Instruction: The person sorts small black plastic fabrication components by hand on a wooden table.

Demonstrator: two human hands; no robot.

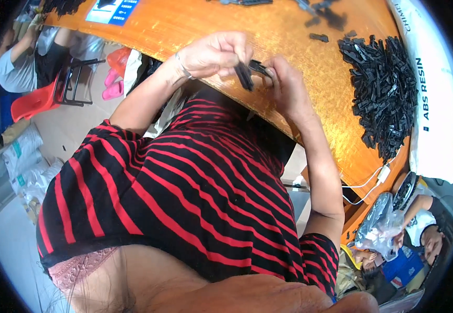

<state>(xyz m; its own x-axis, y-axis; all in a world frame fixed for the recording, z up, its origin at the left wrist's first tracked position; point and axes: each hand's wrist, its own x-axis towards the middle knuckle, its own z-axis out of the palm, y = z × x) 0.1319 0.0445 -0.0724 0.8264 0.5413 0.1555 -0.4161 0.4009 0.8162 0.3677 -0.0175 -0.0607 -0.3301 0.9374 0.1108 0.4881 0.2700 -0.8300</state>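
Over the near edge of the wooden table, my left hand (213,55) is closed, its thumb and fingers pinching a slim black plastic piece (244,77) that points downward. Just beside it, my right hand (290,88) grips a second small black plastic piece (259,68) between thumb and fingers. The two pieces are very close together; whether they touch I cannot tell. A large heap of similar black plastic pieces (383,96) lies on the table to the right of my hands.
The wooden table (184,28) has a blue-and-white printed sheet (112,11) at far left. More black pieces (325,15) lie at the back. A white sack (438,94) borders the right side, with a white cable (383,175) below. Other people sit at left and lower right; a red chair (37,101) stands left.
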